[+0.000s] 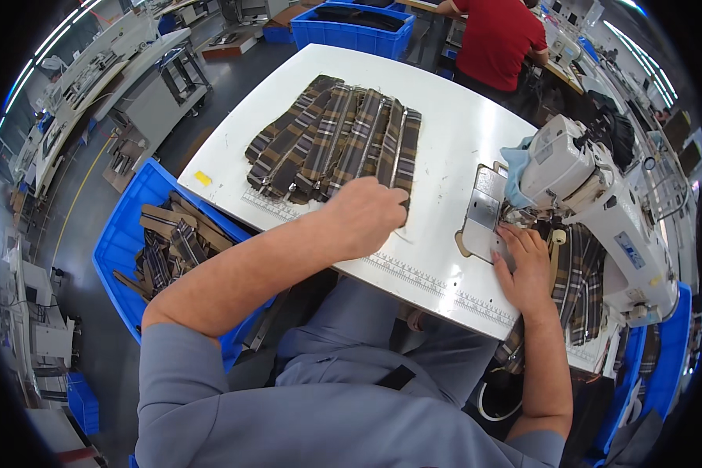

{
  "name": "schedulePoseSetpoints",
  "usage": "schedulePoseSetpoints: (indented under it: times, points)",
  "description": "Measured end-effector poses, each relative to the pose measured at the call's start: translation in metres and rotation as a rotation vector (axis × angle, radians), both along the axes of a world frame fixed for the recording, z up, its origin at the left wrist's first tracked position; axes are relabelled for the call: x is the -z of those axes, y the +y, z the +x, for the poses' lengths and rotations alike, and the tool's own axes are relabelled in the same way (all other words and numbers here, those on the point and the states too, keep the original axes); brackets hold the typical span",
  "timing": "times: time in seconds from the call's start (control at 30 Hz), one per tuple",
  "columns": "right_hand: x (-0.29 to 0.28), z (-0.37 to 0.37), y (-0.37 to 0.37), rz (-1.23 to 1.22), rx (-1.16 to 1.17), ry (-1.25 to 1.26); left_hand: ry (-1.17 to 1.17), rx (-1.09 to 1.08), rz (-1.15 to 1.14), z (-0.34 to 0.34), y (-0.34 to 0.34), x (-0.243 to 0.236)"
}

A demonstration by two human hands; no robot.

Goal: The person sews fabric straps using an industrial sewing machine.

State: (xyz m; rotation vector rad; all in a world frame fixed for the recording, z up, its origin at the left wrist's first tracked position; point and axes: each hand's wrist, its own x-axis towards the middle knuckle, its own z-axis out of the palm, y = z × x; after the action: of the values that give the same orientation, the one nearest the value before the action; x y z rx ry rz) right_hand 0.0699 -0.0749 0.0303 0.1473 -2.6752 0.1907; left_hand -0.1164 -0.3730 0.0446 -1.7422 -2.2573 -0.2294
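Note:
Several brown-and-black plaid fabric strips (343,136) lie side by side on the white sewing table (444,148). My left hand (366,218) reaches over their near right end, fingers curled in a pinch on the near end of the rightmost plaid strip (405,148); the fingertips are partly hidden. My right hand (526,265) rests with fingers stretched out beside the metal plate (483,204) of the white sewing machine (558,160), close below the needle area. More plaid strips (581,273) hang in a bundle to the right of that hand, under the machine arm.
At the left stands a blue bin (121,242) holding brown and plaid pieces. A printed ruler scale (413,273) runs along the table's near edge. A yellow scrap (203,178) lies at its left corner. Beyond the table are another blue bin (351,31) and a person in red (499,43).

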Motion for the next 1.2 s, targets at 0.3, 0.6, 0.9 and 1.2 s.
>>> schedulePoseSetpoints:
  times: [0.3,0.6,0.9,1.2]
  points:
    - [-0.026,-0.005,-0.017,0.229,0.045,-0.195,-0.418,-0.813,0.391,-0.162,-0.105,0.013]
    - [-0.026,-0.112,-0.087,-0.306,0.082,-0.362,-0.684,-0.691,0.024,-0.188,-0.047,0.002]
    - [0.035,-0.166,-0.145,-0.253,0.089,-0.142,-1.671,-0.233,0.41,-0.122,0.008,0.004]
    - [0.033,-0.167,-0.119,-1.069,-0.089,0.091,-1.672,-0.094,0.79,-0.092,0.013,0.007]
